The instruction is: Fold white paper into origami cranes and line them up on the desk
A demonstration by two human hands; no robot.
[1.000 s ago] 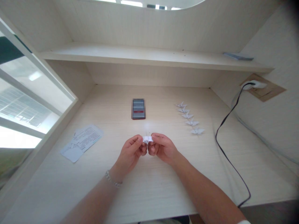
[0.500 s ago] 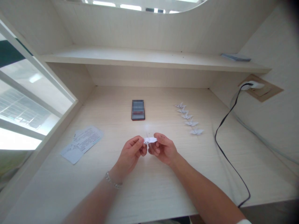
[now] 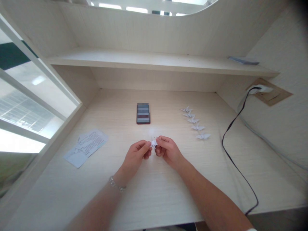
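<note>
Between my two hands is a small white folded paper crane point(image 3: 153, 144), mostly covered by fingertips. My left hand point(image 3: 137, 154) pinches its left side with thumb and forefinger. On the opposite side, my right hand point(image 3: 169, 149) is closed on the paper, thumb and forefinger pressed together. Its exact folds are too small to make out. To the right, several finished-looking white paper cranes point(image 3: 198, 127) stand in a slanting row on the desk. Beyond my hands lies a dark, phone-like rectangle point(image 3: 143, 113), its face pixelated.
Overlapping printed paper sheets point(image 3: 88, 146) lie at the left of the desk point(image 3: 149, 199). A shelf point(image 3: 144, 59) runs across the back, with a flat item point(image 3: 244, 60) on it. From the wall socket point(image 3: 276, 93) a black cable point(image 3: 231, 125) hangs down the right side.
My right hand has shifted slightly left, its fingertips now nearer my left hand. Less of the white paper shows between them. The camera view has moved a little.
</note>
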